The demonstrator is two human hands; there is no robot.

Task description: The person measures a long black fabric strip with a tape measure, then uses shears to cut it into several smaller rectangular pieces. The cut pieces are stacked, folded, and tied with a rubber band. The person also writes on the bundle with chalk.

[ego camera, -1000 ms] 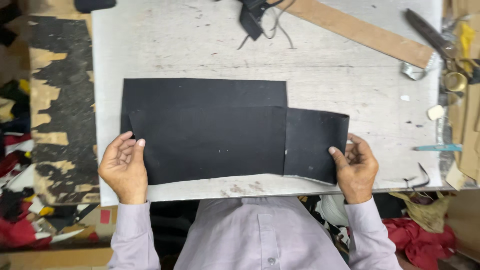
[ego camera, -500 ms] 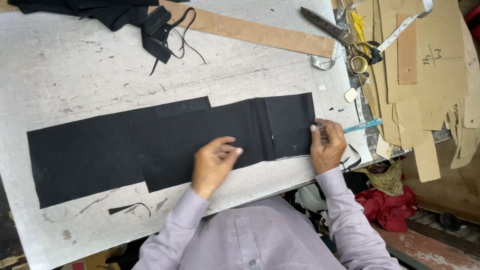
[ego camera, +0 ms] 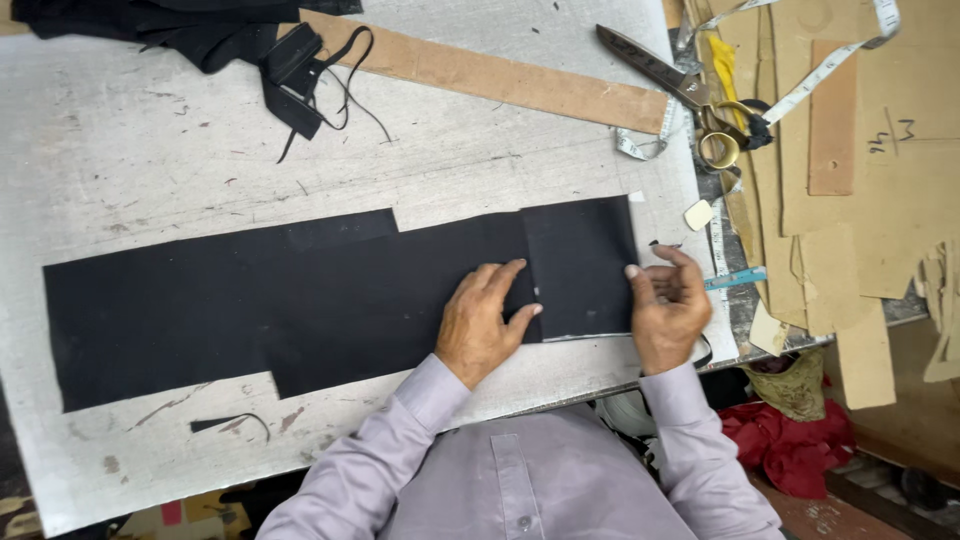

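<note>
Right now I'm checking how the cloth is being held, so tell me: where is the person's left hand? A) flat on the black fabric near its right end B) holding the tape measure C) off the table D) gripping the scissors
A: the left hand lies palm-down on the black fabric, while the right hand is at the cloth's right edge; the scissors lie untouched at the top right.

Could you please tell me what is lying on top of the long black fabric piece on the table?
The left hand presses flat on the black fabric; the right hand touches its right edge. What lies beneath the fabric is covered.
</note>
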